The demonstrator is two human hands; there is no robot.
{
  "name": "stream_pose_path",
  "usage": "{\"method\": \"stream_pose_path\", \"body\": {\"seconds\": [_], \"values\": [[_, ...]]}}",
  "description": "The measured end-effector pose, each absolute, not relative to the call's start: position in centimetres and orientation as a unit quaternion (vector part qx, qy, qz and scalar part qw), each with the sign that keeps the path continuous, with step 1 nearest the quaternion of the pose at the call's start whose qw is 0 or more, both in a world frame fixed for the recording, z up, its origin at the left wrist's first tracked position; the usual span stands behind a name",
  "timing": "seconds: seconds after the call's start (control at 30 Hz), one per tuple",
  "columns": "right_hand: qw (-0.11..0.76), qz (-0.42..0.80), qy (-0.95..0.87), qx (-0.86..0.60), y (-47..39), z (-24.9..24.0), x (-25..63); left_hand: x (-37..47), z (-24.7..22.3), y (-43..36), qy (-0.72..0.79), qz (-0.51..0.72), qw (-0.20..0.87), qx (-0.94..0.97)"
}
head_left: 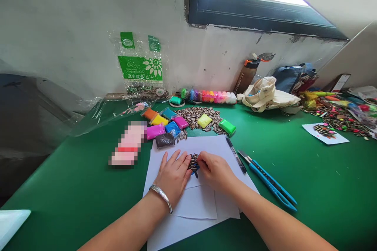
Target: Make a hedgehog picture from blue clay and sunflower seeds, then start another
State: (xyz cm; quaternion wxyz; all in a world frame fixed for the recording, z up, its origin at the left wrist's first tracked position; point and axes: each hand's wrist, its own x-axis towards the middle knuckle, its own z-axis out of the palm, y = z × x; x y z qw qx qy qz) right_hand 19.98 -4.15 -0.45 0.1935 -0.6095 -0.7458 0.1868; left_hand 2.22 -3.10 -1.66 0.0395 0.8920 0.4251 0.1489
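White paper sheets [194,204] lie on the green table, with a small cluster of striped seeds on blue clay [193,164] near their upper middle. Flat on the paper at the cluster's left edge rests my left hand [174,172], fingers spread, a silver bangle on the wrist. My right hand [214,168] touches the cluster's right side, its fingers pinched together; whatever sits between the fingertips is too hidden to name. Beyond the sheets are colourful clay packets [159,120] and a loose pile of seeds [193,115].
A black pen [236,155] and a blue utility knife [271,182] lie right of the sheets. Farther right is a seed-decorated card [325,134]. A bottle [246,76], a cloth bag [265,96] and a clear seed bag [141,66] stand by the wall.
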Motion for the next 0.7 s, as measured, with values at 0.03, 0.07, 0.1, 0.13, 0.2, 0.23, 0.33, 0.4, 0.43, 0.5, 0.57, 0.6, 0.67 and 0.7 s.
{"method": "stream_pose_path", "body": {"seconds": [0.03, 0.07, 0.1, 0.13, 0.2, 0.23, 0.33, 0.4, 0.43, 0.5, 0.57, 0.6, 0.67, 0.7], "values": [[0.189, 0.186, -0.748, -0.609, -4.2, -0.4, 19.9, 2.2, -1.7, -3.1, 0.424, 0.147, 0.037, 0.893], [0.186, 0.187, -0.749, -0.607, -4.2, -0.3, 19.9, 2.2, -1.7, -3.1, 0.424, 0.146, 0.036, 0.893], [0.184, 0.19, -0.751, -0.605, -4.2, -0.3, 19.9, 2.2, -1.7, -3.1, 0.424, 0.146, 0.035, 0.893], [0.184, 0.195, -0.752, -0.602, -4.2, -0.2, 19.9, 2.2, -1.7, -3.1, 0.424, 0.147, 0.034, 0.893], [0.188, 0.214, -0.746, -0.602, -4.2, -0.1, 20.2, 2.2, -1.7, -3.1, 0.423, 0.149, 0.033, 0.893], [0.193, 0.224, -0.738, -0.606, -4.1, 0.0, 20.4, 2.2, -1.7, -3.1, 0.421, 0.151, 0.032, 0.894], [0.208, 0.226, -0.724, -0.618, -4.0, 0.0, 21.2, 2.2, -1.8, -3.1, 0.419, 0.156, 0.033, 0.894], [0.206, 0.21, -0.732, -0.615, -3.9, 0.0, 21.6, 2.1, -1.9, -3.1, 0.418, 0.159, 0.032, 0.894], [0.199, 0.204, -0.738, -0.611, -3.9, -0.1, 21.6, 2.1, -1.9, -3.1, 0.417, 0.16, 0.03, 0.894], [0.185, 0.198, -0.748, -0.606, -3.9, -0.1, 21.5, 2.0, -2.1, -3.0, 0.415, 0.159, 0.027, 0.895], [0.176, 0.199, -0.75, -0.605, -3.9, 0.0, 21.3, 1.9, -2.1, -3.0, 0.417, 0.156, 0.024, 0.895], [0.175, 0.199, -0.749, -0.607, -3.9, 0.0, 21.2, 1.9, -2.2, -3.0, 0.417, 0.154, 0.024, 0.895], [0.171, 0.195, -0.747, -0.611, -3.9, -0.1, 21.1, 2.0, -2.2, -3.0, 0.418, 0.156, 0.023, 0.895], [0.169, 0.19, -0.747, -0.614, -3.9, -0.1, 21.0, 2.0, -2.2, -3.0, 0.418, 0.158, 0.023, 0.894]]}}
